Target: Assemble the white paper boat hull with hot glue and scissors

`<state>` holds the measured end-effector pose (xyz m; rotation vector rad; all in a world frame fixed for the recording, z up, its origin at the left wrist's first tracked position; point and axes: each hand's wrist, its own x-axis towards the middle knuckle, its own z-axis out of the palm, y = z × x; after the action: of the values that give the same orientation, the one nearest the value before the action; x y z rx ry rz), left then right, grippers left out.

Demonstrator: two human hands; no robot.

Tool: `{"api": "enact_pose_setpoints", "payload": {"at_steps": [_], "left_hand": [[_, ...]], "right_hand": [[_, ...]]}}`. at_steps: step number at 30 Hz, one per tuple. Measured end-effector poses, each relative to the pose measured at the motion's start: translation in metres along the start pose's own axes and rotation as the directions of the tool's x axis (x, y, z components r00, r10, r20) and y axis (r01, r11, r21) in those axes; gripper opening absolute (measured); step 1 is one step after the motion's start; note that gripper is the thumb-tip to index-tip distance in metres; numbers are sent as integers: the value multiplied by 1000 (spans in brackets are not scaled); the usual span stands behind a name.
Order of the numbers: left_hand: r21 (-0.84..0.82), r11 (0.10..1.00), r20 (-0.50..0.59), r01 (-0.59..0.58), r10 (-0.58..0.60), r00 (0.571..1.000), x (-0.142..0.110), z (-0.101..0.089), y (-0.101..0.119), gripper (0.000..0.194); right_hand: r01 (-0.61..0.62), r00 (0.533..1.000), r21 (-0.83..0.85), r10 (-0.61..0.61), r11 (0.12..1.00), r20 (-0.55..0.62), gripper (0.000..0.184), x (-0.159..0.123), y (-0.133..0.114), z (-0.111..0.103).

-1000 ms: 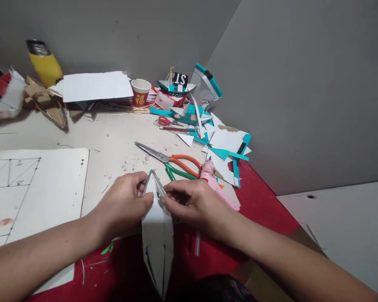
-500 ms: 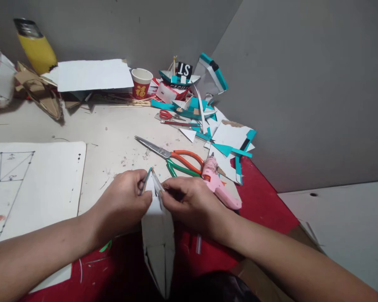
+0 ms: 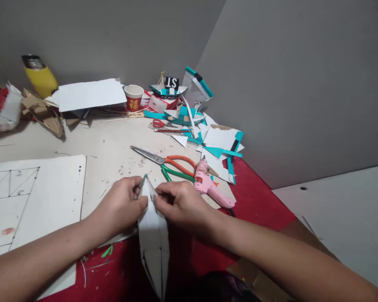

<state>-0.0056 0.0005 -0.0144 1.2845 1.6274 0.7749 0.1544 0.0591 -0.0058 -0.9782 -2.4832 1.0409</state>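
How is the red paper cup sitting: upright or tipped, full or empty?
Upright: the red paper cup has its pale rim uppermost. Full or empty, I cannot tell; its bottom is hidden.

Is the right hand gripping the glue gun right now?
No, the right hand pinches the edge of the white folded piece, while the pink glue gun lies beyond it.
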Motion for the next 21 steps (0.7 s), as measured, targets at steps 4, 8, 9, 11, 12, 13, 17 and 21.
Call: {"api": "enact_pose_setpoints", "payload": {"at_steps": [4,8,9,11,12,13,17,21], "left_hand": [[-4,1000,10,-28,28,1000,-1,-1,1,6],[-29,998,19,-59,60,998,-2,-4,7,6],[-26,998,13,-61,61,998,-2,-5,9,6],[-5,998,-3,-64,64,998,-1,-6,11,4],[14,998,-13,-65,65,998,-1,-6,13,3],[32,997,-21,-66,67,998,-1,-6,14,1],[87,993,-65,-82,88,994,0,-8,18,7],[55,996,-75,-64,68,995,4,-12,19,7]], "right_hand": [[5,1000,-26,-5,1000,-3,23,1,-2,1],[28,1000,-35,-29,999,-12,24,2,-3,0],[31,999,-29,-32,999,-21,24,2,-3,0],[38,998,-25,-39,999,-44,24,3,-4,-1],[41,998,-32,-42,999,-54,25,3,-4,-2],[45,997,-41,-48,998,-61,25,4,-5,-2],[70,995,-69,-75,995,-68,27,8,-10,-3],[59,993,-96,-68,994,-96,28,14,-12,-1]]}}
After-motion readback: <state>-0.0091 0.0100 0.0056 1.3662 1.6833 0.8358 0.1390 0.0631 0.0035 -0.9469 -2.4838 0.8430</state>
